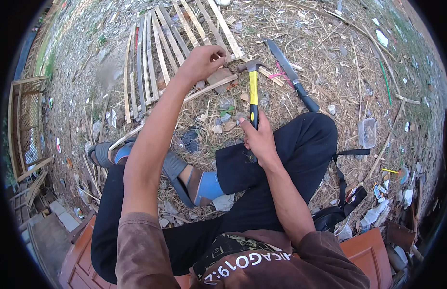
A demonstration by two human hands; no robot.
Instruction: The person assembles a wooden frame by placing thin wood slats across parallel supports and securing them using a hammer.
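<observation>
In my right hand [260, 138] is a claw hammer [254, 87] with a yellow and black handle, its head pointing away from me. My left hand [204, 62] is stretched forward over the near ends of several thin wooden slats [161, 48]. Its fingers are curled into a pinch, and what they hold, if anything, is too small to make out. Beneath that hand, a wooden crosspiece [211, 88] runs slantwise beside a flat brown stone [220, 79]. To the right of the hammer lies a machete [287, 68] with a dark handle, a pink string near its blade.
Dry straw, stones and litter cover the ground. A clear plastic box [367, 133] lies to the right, and a black strapped bag [331, 217] rests by my right leg. A wooden lattice frame [28, 125] stands at far left. I sit on a reddish-brown wooden panel [365, 255].
</observation>
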